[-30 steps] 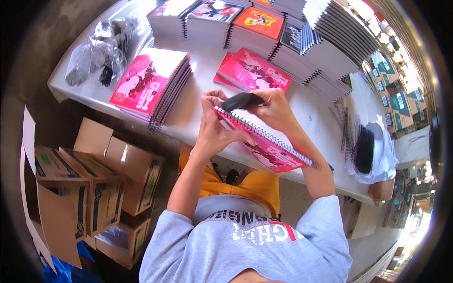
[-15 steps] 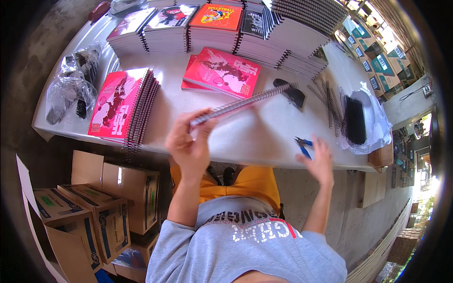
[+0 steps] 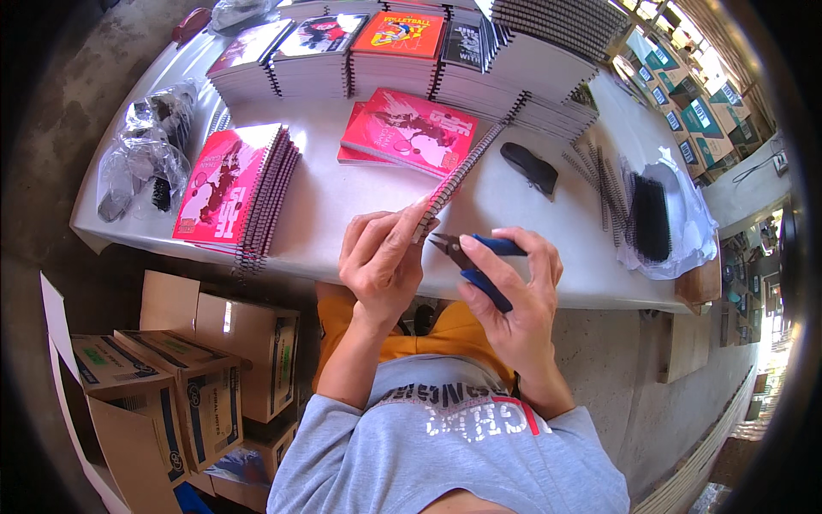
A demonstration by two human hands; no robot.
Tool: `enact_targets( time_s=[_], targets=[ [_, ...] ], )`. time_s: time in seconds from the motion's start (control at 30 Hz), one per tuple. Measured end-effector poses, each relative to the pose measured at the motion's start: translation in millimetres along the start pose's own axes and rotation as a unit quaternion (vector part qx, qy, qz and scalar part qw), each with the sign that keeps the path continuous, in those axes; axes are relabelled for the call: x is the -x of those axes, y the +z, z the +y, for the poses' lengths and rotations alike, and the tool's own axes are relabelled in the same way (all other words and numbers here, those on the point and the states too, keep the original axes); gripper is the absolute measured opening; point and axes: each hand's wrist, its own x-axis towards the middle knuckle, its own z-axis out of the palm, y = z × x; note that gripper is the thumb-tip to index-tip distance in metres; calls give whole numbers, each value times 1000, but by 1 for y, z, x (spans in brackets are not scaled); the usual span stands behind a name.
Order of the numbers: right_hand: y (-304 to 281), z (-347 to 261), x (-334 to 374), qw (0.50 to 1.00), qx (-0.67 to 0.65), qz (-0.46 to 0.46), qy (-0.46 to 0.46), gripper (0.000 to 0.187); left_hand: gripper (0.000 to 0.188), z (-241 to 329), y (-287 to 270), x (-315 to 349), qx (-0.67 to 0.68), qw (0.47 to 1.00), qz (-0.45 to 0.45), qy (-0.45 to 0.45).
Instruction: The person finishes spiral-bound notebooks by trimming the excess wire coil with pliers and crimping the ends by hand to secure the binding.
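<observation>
My left hand (image 3: 383, 261) grips a spiral notebook (image 3: 458, 176) held on edge, its wire coil facing up and slanting toward the far right. In my right hand (image 3: 518, 300) are blue-handled cutting pliers (image 3: 485, 272), handles spread, the dark jaws pointing at the coil's near end. Whether the jaws touch the wire I cannot tell. Two pink notebooks (image 3: 411, 130) lie overlapping on the table just beyond. To the left stands a stack of pink spiral notebooks (image 3: 227, 184).
Piles of bound notebooks (image 3: 398, 64) line the table's (image 3: 334, 201) far side. A black object (image 3: 529, 167), loose wire coils (image 3: 604, 193) and black coils in white wrapping (image 3: 648, 218) lie right. Plastic-wrapped coils (image 3: 145, 154) sit left. Cardboard boxes (image 3: 201, 385) stand below left.
My right hand has picked up the pliers from the table and brought them left to the notebook. My left hand has turned the notebook to a steeper slant.
</observation>
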Motion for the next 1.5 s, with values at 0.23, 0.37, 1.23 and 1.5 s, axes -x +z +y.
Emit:
enact_targets(
  time_s=[0.23, 0.37, 1.23, 1.5],
  targets=[
    [6, 6, 3, 944, -279, -120, 130, 38, 50, 3, -1, 0, -6, 1000, -5, 8],
    [16, 23, 13, 551, -712, -257, 353, 42, 48, 4, -2, 4, -1, 1000, 3, 17],
    [136, -23, -167, 878, -477, -31, 22, 44, 20, -70, -160, -53, 163, 923, 294, -186],
    [282, -36, -233, 936, -239, -244, -84, 44, 31, -178, -205, -23, -188, 904, 154, -353]
  ],
)
